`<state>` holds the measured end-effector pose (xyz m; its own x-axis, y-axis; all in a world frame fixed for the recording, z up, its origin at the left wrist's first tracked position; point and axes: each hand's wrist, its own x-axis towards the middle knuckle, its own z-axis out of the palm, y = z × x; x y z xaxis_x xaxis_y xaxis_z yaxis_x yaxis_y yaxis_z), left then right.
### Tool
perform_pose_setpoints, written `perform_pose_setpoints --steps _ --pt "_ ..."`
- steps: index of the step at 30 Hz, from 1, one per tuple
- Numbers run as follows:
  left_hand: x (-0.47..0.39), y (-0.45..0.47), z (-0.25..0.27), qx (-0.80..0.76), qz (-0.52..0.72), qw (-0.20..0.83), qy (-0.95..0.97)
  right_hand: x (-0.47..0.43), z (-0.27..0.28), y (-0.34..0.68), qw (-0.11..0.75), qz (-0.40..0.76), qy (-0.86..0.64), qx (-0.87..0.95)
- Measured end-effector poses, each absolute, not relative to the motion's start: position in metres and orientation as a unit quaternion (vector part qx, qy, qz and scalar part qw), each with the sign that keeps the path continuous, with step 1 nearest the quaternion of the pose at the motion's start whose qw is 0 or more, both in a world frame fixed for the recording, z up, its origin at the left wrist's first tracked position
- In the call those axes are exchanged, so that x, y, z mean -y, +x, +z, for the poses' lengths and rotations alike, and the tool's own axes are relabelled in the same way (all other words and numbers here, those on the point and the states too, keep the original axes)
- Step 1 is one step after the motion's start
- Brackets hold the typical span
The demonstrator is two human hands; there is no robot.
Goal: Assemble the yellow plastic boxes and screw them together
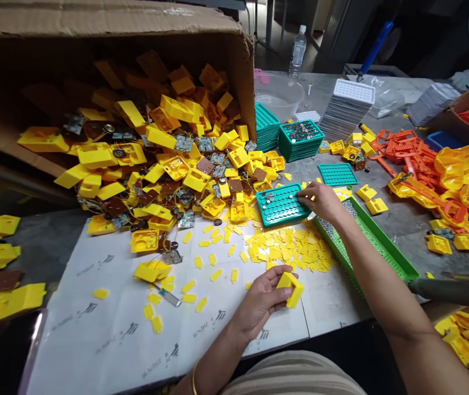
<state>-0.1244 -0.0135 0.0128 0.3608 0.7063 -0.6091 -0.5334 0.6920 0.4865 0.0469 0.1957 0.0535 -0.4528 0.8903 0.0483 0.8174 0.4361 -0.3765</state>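
My left hand [261, 300] grips a small yellow plastic case [295, 292] near the front of the table, its hollow side visible. Farther up, my right hand [320, 200] reaches over the right end of a teal tray [279, 218]. Its fingers are pinched together at the tray's dimpled top, and whatever they hold is too small to make out. A few silver button cells [267, 198] lie on the left part of that tray. Flat yellow plastic tabs [287, 249] are spread between the two hands.
An open cardboard box [248, 82] spills yellow cases and wired parts from the left. Beneath my right forearm lies a green perforated basket [386, 247]. Behind stand stacked teal trays [301, 151] and white trays [343, 115]; orange plastic parts [417, 164] pile up at right.
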Motion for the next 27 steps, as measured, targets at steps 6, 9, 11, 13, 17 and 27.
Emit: perform_pose_setpoints --steps 6,9,11,13,17,27 --pt "0.016 -0.126 0.012 -0.429 0.380 0.813 0.102 -0.194 0.057 0.037 0.163 0.172 -0.530 0.814" --pt "0.016 -0.128 0.011 -0.425 0.386 0.813 0.100 -0.199 0.061 0.019 0.178 0.263 -0.516 0.795" --pt "0.016 -0.128 0.012 -0.420 0.392 0.813 0.099 -0.206 0.062 0.005 0.169 0.307 -0.497 0.794" --pt "0.016 -0.130 0.013 -0.418 0.396 0.812 0.097 -0.212 0.064 -0.007 0.152 0.312 -0.484 0.803" --pt "0.016 -0.133 0.015 -0.417 0.401 0.811 0.092 -0.222 0.068 -0.020 0.081 0.273 -0.449 0.847" --pt "0.015 -0.140 0.013 -0.417 0.404 0.810 0.084 -0.229 0.069 -0.027 0.000 0.216 -0.461 0.861"
